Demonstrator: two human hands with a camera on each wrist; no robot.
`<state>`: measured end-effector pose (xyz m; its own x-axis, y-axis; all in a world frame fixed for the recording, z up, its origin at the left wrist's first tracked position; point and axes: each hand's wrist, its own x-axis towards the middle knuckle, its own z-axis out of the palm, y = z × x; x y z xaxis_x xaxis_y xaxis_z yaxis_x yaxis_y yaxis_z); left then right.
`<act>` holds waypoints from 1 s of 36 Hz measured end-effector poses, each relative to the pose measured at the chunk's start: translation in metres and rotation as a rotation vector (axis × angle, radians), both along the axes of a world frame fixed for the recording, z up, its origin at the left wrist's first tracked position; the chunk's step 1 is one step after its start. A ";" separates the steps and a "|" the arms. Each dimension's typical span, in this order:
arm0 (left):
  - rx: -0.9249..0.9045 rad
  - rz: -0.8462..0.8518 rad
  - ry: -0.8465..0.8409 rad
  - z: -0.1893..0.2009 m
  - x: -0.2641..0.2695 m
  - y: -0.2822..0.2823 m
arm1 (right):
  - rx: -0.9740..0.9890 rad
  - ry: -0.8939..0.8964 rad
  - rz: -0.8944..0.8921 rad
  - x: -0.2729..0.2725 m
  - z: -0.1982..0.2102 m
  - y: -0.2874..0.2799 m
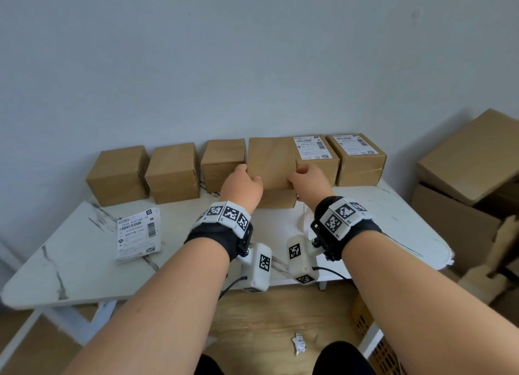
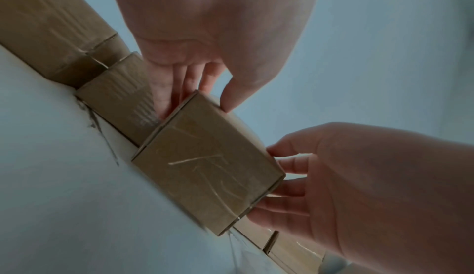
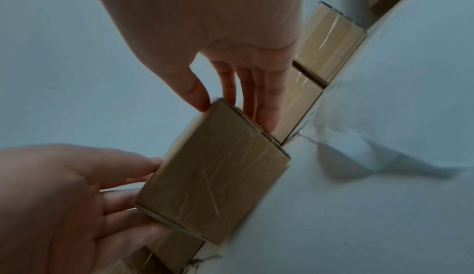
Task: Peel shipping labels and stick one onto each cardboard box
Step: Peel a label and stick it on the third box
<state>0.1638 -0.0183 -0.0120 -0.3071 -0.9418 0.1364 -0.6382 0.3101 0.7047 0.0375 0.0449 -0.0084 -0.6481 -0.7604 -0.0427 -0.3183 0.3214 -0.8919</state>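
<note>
A bare cardboard box (image 1: pixel 271 166) sits in the middle of a row along the wall, a little forward of its neighbours. Both hands hold it. My left hand (image 1: pixel 243 179) grips its left side, thumb on the top edge and fingers (image 2: pixel 177 96) down the side. On the right side my right hand (image 1: pixel 302 175) grips the same way, thumb (image 3: pixel 200 98) at the corner. Whether the box (image 2: pixel 205 162) rests on the table I cannot tell. Three bare boxes (image 1: pixel 172 172) stand to the left. Two labelled boxes (image 1: pixel 356 158) stand to the right. A stack of shipping labels (image 1: pixel 139 235) lies at front left.
The white marble table (image 1: pixel 379 220) ends close to my body, with wood floor below. Large cardboard boxes (image 1: pixel 463 178) are piled on the floor at the right. A crumpled paper scrap (image 1: pixel 299 343) lies on the floor. The wall stands right behind the row.
</note>
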 end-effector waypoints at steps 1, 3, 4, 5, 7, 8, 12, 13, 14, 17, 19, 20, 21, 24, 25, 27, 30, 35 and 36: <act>-0.006 -0.006 0.014 0.003 0.003 0.004 | -0.006 0.001 -0.002 0.002 0.001 0.004; -0.013 -0.019 0.039 0.007 0.009 0.013 | -0.018 0.006 -0.007 0.006 0.002 0.011; -0.012 -0.029 0.051 0.010 0.013 0.019 | -0.024 0.009 -0.008 0.009 0.003 0.015; -0.013 -0.039 0.063 0.012 0.016 0.024 | -0.023 0.014 -0.008 0.012 0.003 0.019; -0.014 -0.051 0.089 0.015 0.024 0.035 | -0.013 0.035 -0.006 0.018 0.006 0.027; -0.014 -0.052 0.100 0.016 0.028 0.040 | -0.006 0.049 -0.003 0.022 0.007 0.031; -0.009 -0.041 0.113 0.016 0.046 0.056 | 0.022 0.085 0.009 0.038 0.009 0.045; -0.011 -0.037 0.117 0.016 0.051 0.059 | 0.023 0.087 0.017 0.042 0.009 0.047; -0.005 -0.033 0.115 0.014 0.055 0.061 | 0.021 0.089 0.027 0.047 0.009 0.050; -0.016 -0.014 0.108 0.010 0.070 0.065 | 0.025 0.099 0.052 0.062 0.007 0.054; -0.016 0.000 0.089 0.007 0.080 0.066 | 0.034 0.106 0.069 0.071 0.006 0.055; -0.004 0.014 0.075 0.006 0.085 0.066 | 0.037 0.112 0.080 0.075 0.005 0.055; -0.004 0.025 0.071 0.005 0.090 0.065 | 0.041 0.118 0.092 0.079 0.005 0.054; 0.013 0.051 0.075 0.003 0.103 0.063 | 0.058 0.152 0.127 0.091 0.005 0.050; 0.017 0.055 0.071 0.002 0.107 0.062 | 0.067 0.164 0.134 0.094 0.005 0.049; 0.034 0.055 0.060 0.000 0.113 0.061 | 0.088 0.184 0.143 0.098 0.005 0.048; 0.047 0.022 0.034 -0.005 0.120 0.058 | 0.128 0.228 0.153 0.100 0.002 0.045; 0.007 -0.009 0.015 -0.010 0.128 0.053 | 0.118 0.326 0.107 0.099 0.005 0.042; 0.002 -0.004 0.017 -0.011 0.132 0.050 | 0.097 0.342 0.091 0.102 0.006 0.039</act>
